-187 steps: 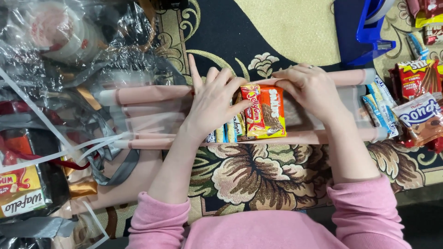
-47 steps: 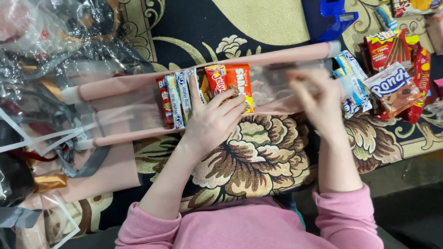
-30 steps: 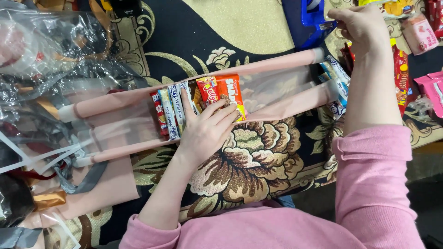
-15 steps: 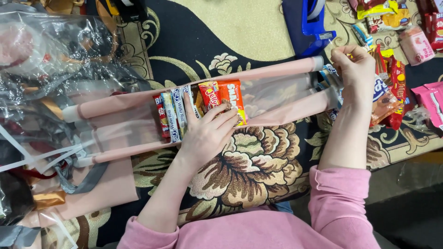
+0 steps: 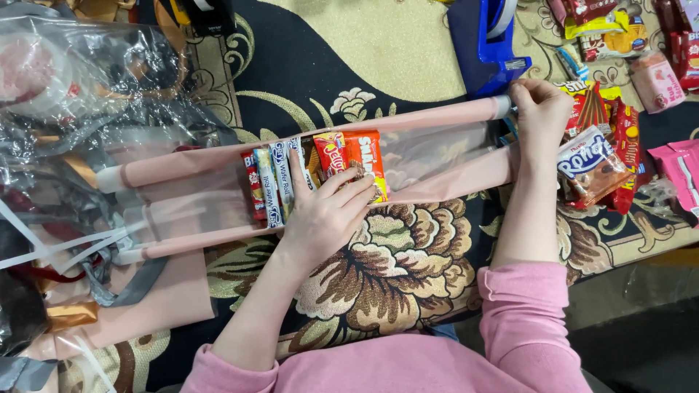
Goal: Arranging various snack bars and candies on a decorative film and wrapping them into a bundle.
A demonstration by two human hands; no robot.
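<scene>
A long clear wrapping sleeve with pink edges (image 5: pixel 437 156) lies across the floral carpet (image 5: pixel 397 269). Inside its middle stands a row of snack packets (image 5: pixel 313 175). The left hand (image 5: pixel 328 215) rests on that row, fingers spread. At the sleeve's right end, beside the blue tape dispenser (image 5: pixel 484 44), the right hand (image 5: pixel 539 116) pinches the sleeve's edge.

The left hand (image 5: pixel 328 211) covers the lower part of the orange snack packets (image 5: pixel 349 156); the blue tape dispenser (image 5: pixel 484 47) and scattered sweets (image 5: pixel 619 29) are cut off by the top edge
</scene>
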